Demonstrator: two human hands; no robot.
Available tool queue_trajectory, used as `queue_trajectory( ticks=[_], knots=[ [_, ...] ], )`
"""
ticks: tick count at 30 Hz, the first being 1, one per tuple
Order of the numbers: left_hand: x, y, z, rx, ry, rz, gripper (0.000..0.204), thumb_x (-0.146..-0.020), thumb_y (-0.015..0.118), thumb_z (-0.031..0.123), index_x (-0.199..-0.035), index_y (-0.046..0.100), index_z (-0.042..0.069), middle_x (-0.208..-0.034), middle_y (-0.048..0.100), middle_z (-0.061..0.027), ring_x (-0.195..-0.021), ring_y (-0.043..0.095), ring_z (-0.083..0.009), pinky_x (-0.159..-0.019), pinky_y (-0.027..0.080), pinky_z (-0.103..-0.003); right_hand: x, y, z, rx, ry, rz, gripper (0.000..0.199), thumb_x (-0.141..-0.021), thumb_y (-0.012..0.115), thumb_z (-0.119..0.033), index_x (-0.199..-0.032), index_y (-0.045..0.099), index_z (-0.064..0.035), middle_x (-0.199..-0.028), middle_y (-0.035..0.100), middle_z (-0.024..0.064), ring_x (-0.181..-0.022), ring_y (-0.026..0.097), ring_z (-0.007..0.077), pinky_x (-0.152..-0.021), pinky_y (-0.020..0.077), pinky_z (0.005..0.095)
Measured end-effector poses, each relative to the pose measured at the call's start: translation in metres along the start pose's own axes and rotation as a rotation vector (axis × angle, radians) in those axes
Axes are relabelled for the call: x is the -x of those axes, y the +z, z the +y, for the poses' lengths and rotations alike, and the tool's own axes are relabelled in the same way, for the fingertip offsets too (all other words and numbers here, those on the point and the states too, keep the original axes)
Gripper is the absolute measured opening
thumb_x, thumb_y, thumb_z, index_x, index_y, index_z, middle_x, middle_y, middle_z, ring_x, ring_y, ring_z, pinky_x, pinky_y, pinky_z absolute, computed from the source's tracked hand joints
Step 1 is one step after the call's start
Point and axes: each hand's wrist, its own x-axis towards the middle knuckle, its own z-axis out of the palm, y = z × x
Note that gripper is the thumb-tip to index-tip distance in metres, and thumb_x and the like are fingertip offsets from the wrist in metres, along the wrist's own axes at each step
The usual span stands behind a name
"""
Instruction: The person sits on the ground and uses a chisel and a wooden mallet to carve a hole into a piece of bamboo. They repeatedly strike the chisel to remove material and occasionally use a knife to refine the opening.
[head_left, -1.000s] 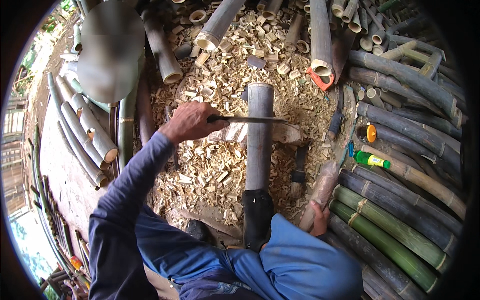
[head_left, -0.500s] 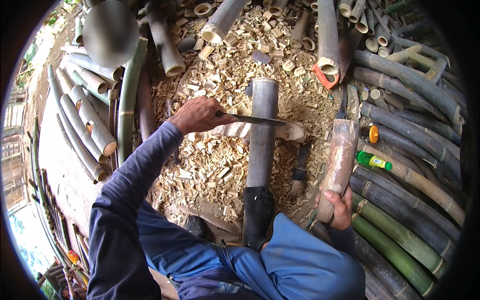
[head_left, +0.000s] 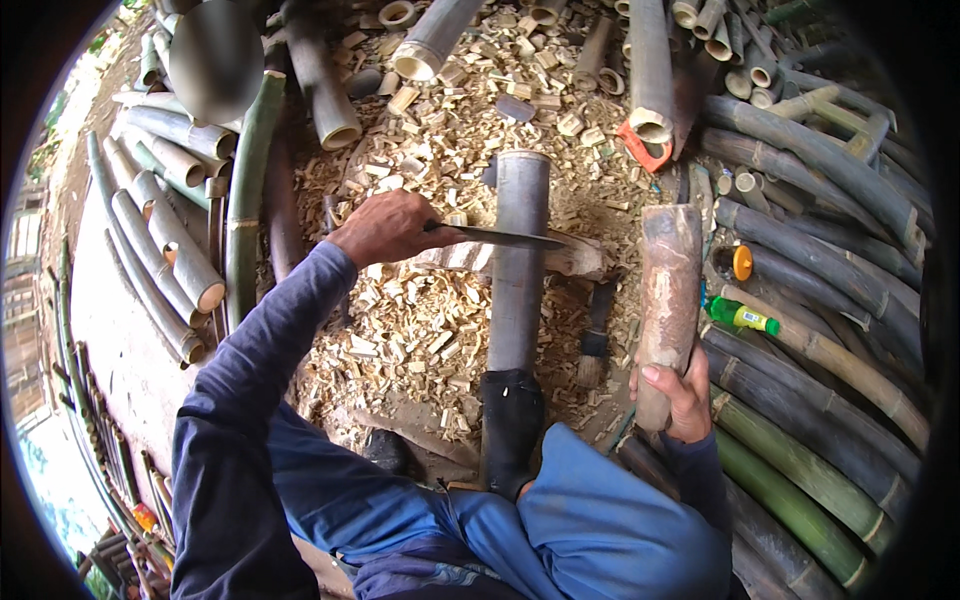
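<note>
Positioning, apparently: left fingers (head_left: 418, 216) grip a dark metal blade (head_left: 505, 238) across grey tubular bamboo (head_left: 517, 310), right fingers (head_left: 668, 381) a brown wooden log (head_left: 669, 295) needing aim.

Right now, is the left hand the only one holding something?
No, the left hand holds a knife, while the right hand grips a thick wooden club near its lower end.

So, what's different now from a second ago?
The right hand has swung the wooden club from low beside the knee to higher and slightly farther right in the picture, so more of it shows. Nothing was newly grasped or let go. The left hand still holds the blade across the bamboo tube.
</note>
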Motion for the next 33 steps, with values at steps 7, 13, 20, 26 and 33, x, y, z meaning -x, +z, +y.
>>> queue_trajectory(
  ticks=[7,13,20,26,33],
  knots=[
    [0.008,0.000,0.000,0.132,-0.055,0.107,0.050,-0.097,0.064,0.058,-0.102,0.082,0.012,-0.062,0.064,-0.0108,-0.057,0.063,-0.0255,-0.058,0.051,-0.042,-0.011,-0.023,0.003,0.100,-0.043,0.058,0.065,-0.078,0.078,-0.023,-0.131,0.049,0.0030,-0.104,0.064,0.0151,-0.084,0.066,0.0228,-0.075,0.0581,0.0370],
    [0.008,-0.004,0.007,0.174,-0.136,0.112,0.047,-0.096,0.067,0.053,-0.106,0.081,0.010,-0.068,0.068,-0.0137,-0.065,0.066,-0.0262,-0.067,0.052,-0.043,-0.020,-0.033,0.148,0.064,0.070,0.220,0.060,-0.075,0.081,-0.022,-0.125,0.058,0.0017,-0.111,0.065,0.0110,-0.098,0.062,0.0220,-0.090,0.0509,0.0361],
    [0.018,-0.019,0.007,0.153,-0.152,0.112,0.049,-0.095,0.067,0.056,-0.106,0.082,0.010,-0.070,0.069,-0.0145,-0.067,0.068,-0.0276,-0.069,0.053,-0.043,0.019,0.008,0.202,-0.021,0.195,0.466,0.064,-0.078,0.082,-0.018,-0.132,0.053,0.0005,-0.119,0.060,0.0119,-0.109,0.058,0.0242,-0.098,0.0463,0.0380],
    [0.009,-0.019,0.018,0.024,-0.110,0.048,0.043,-0.095,0.069,0.053,-0.097,0.082,0.012,-0.066,0.068,-0.0111,-0.061,0.066,-0.0259,-0.062,0.052,-0.042,0.022,0.000,0.139,-0.162,0.123,0.262,0.051,-0.081,0.076,-0.011,-0.126,0.053,-0.0009,-0.093,0.065,0.0097,-0.064,0.065,0.0183,-0.053,0.0573,0.0325],
    [0.010,-0.015,0.016,-0.023,-0.060,0.053,0.048,-0.093,0.071,0.056,-0.086,0.080,0.010,-0.055,0.059,-0.0099,-0.051,0.059,-0.0247,-0.053,0.046,-0.042,0.011,-0.016,0.082,-0.100,0.002,0.157,0.052,-0.083,0.075,-0.014,-0.126,0.050,0.0018,-0.088,0.065,0.0130,-0.065,0.066,0.0212,-0.055,0.0571,0.0360]
  ],
)
